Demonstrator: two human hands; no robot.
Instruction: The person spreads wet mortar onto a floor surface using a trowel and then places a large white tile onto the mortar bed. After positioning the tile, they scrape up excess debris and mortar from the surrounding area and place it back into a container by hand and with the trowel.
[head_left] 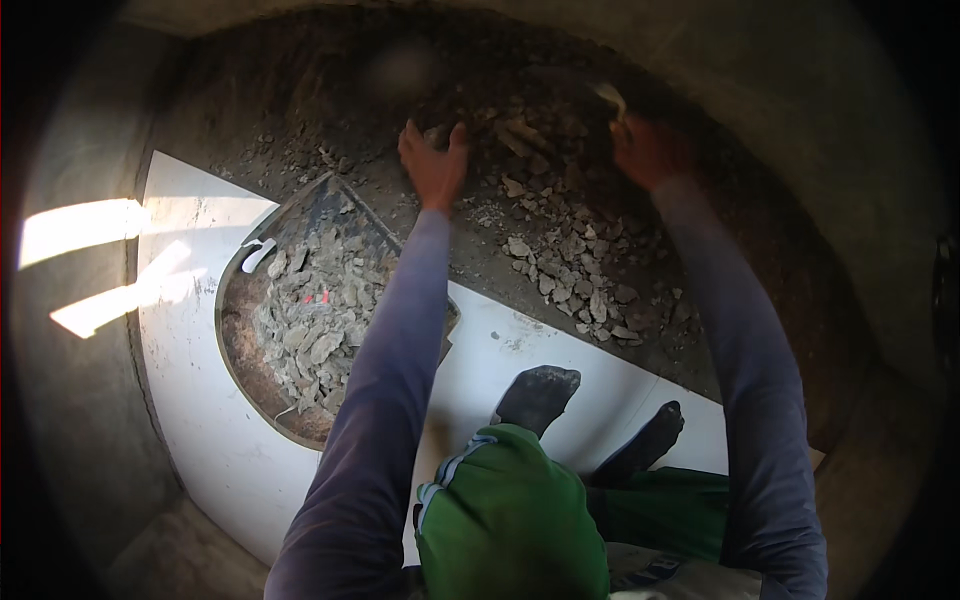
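Note:
My left hand point(436, 172) reaches down to the dark soil, fingers and thumb spread, next to a small greyish lump. It does not visibly grip the lump. Over on the right, my right hand point(652, 150) is closed around a hand tool with a pale curved part point(610, 98); its far end is blurred in shadow. Between the hands and below them lies a pile of broken grey chips point(575, 265) on the soil. Left of my left forearm, a dark shallow tray point(232, 345) with a cut-out handle hole holds many similar chips.
White flat panels point(190, 400) cover the floor under the tray and my feet point(540, 395) in dark socks. A plain wall point(75, 350) with sunlight patches stands at the left, and another wall point(800, 110) curves along the far right. My green-clothed knee point(510, 510) is bent in front.

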